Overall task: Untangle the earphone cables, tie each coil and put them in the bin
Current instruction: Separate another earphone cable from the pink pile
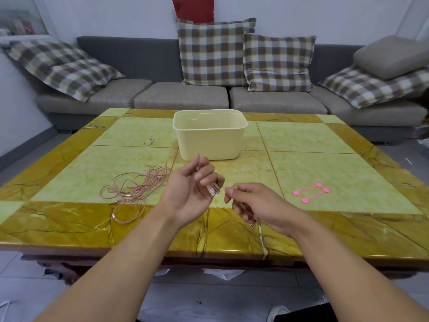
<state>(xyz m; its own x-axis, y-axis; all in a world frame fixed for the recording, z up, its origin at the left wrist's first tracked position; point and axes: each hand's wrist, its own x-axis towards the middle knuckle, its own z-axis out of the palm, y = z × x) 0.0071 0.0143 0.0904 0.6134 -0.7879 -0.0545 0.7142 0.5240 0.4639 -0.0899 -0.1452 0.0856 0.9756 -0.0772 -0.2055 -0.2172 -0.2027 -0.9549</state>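
A tangle of pink earphone cable (137, 185) lies on the table, left of my hands. My left hand (192, 189) is raised palm up, its fingers curled around a pale cable with its plug end (212, 190) sticking out below the fingertips. My right hand (253, 204) pinches the same thin cable just to the right; a pale strand (262, 238) hangs down from it over the table's front edge. The cream plastic bin (210, 135) stands open beyond my hands. Two pink cable ties (311, 192) lie on the table to the right.
The yellow marbled table (325, 147) has a darker border and a front edge close to me. A grey sofa (185, 96) with checked cushions runs behind it. Plastic bags lie on the floor under the table.
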